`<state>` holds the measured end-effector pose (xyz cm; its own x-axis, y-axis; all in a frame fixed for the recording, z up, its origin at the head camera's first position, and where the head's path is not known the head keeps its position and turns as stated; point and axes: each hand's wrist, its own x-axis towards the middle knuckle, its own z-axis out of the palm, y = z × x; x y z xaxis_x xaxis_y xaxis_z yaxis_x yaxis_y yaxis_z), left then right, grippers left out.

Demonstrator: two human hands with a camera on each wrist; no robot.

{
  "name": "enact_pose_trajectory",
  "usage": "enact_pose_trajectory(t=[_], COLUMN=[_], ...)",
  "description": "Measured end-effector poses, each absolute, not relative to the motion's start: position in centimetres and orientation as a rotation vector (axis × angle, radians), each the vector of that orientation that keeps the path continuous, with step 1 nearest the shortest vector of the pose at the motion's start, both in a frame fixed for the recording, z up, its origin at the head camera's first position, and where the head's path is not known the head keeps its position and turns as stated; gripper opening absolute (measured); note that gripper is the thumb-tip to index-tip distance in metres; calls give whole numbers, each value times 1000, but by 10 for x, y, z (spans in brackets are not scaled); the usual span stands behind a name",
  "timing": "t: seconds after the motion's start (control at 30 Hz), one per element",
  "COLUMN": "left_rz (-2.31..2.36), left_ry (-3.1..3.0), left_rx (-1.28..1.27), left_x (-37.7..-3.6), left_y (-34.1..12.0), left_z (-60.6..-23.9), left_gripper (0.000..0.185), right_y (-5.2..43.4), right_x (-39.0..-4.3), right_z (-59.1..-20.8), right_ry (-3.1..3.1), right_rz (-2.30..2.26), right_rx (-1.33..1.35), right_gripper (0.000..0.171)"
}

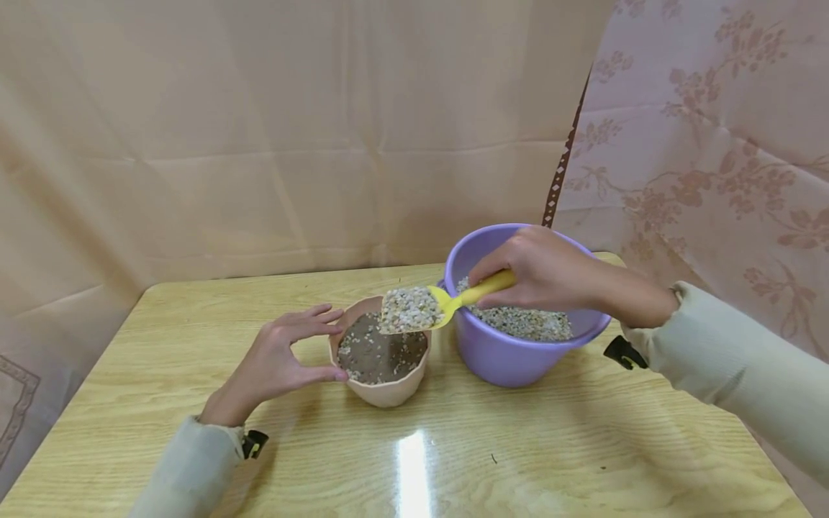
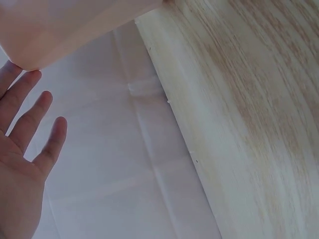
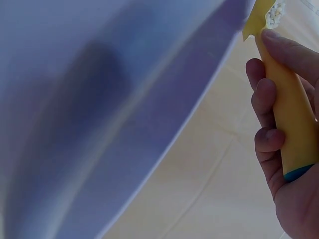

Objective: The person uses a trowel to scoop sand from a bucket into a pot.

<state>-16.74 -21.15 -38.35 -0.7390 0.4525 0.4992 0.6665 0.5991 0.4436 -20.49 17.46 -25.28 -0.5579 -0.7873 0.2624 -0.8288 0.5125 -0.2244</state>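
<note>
In the head view, my right hand [image 1: 540, 270] grips the yellow handle of a small shovel [image 1: 482, 289], whose blade is heaped with pale gravel [image 1: 412, 309]. The blade is above the right part of a peach plant pot [image 1: 388, 394], which has brown soil [image 1: 376, 356] and scattered pebbles inside. My left hand [image 1: 278, 356] touches the pot's left side, thumb at the near rim and fingers extended toward the far rim. The left wrist view shows spread fingers [image 2: 31, 117] with tips against the pot. A teal end shows on the shovel handle [image 3: 291, 114] in the right wrist view.
Right of the pot, a purple bucket [image 1: 501, 363] holds more gravel [image 1: 531, 324]; my right forearm crosses its rim. Both stand on a wood-grain table [image 1: 311, 460]. Beige cloth [image 1: 291, 144] hangs behind, and flowered cloth [image 1: 725, 180] hangs at right.
</note>
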Motion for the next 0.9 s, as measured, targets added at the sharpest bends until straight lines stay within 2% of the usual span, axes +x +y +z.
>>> enact_pose_trajectory(t=[0.67,0.9], left_rz=[-940,-953], left_ry=[-2518,-2526], left_rx=[-865,-858], left_x=[-166,-164], left_y=[-213,-214], left_z=[-386,-387], left_gripper=[66,65], right_y=[147,139], right_x=[-204,-204], right_z=[-244,-244], right_ry=[-2623,-2638], right_rz=[273,218], right_rx=[1482,1490], right_gripper=[9,14])
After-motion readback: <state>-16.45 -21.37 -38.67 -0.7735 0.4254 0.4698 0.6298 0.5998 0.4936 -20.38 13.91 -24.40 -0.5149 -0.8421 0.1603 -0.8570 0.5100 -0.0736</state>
